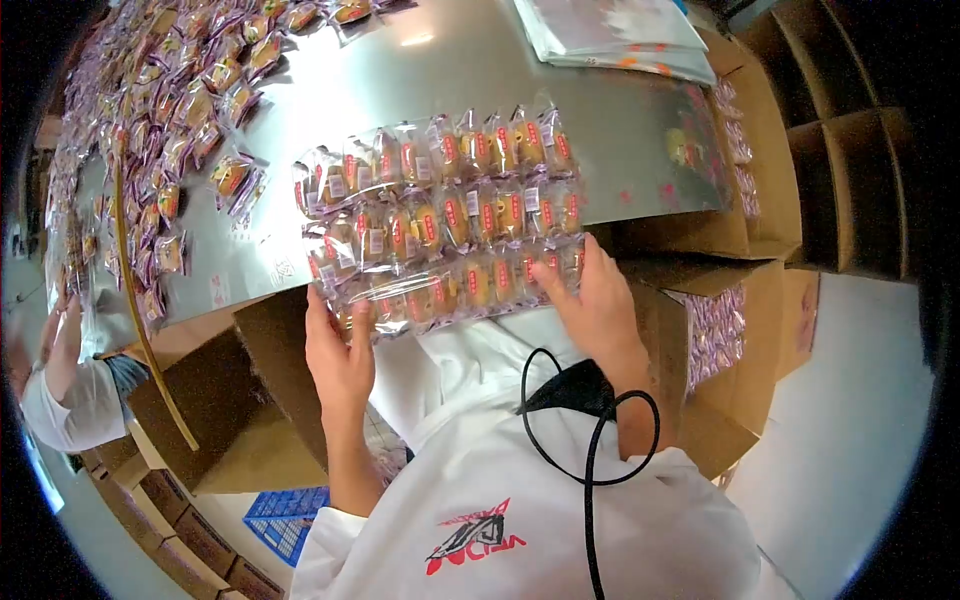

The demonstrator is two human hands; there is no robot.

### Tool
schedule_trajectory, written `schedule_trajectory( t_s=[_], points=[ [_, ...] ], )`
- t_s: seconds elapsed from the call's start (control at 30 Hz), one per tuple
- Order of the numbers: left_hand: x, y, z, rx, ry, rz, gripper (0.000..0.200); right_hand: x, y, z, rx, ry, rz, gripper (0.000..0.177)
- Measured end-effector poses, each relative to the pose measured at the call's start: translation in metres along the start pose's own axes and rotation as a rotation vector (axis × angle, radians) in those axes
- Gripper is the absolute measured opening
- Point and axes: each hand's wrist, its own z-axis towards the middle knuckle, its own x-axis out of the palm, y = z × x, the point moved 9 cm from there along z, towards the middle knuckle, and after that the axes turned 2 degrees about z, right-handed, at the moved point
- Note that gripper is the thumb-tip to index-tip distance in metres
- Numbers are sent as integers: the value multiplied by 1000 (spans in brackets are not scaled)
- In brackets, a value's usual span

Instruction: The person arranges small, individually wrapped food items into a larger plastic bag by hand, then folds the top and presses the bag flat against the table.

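Observation:
A large clear plastic bag of wrapped small cakes point(440, 225) lies across the front edge of the metal table, its cakes set in three rows. My left hand point(338, 350) grips its near left corner, thumb on top and fingers partly hidden beneath. At the near right corner my right hand point(598, 305) holds the same bag, thumb pressed on the plastic, with the other fingers along the side and partly out of sight.
Loose wrapped cakes point(190, 110) are heaped on the metal table point(370, 80) at the left, beside a yellow strip point(130, 270). Flat plastic bags point(620, 40) lie at the back. Open cardboard boxes point(725, 420) stand right and left; a co-worker's arm point(62, 350) shows far left.

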Motion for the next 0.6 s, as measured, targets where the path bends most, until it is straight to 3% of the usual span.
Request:
schedule_trajectory(
  t_s=[0.1,0.2,0.33,0.47,0.53,0.6],
  points=[
    [11,10,9,-66,49,-310,70,16,-24,18,185,136,420,75],
    [13,19,15,-262,144,-264,67,28,-30,34,99,34,390,71],
    [23,23,28,-246,193,-301,67,35,-41,44,117,-46,328,60],
    [36,44,41,-257,221,-423,60,51,-50,53,128,59,544,78],
    [37,35,44,-277,272,-550,52,43,-45,60,124,101,533,75],
    [35,36,47,-245,356,-511,52,31,-45,60,149,119,515,86]
  ],
)
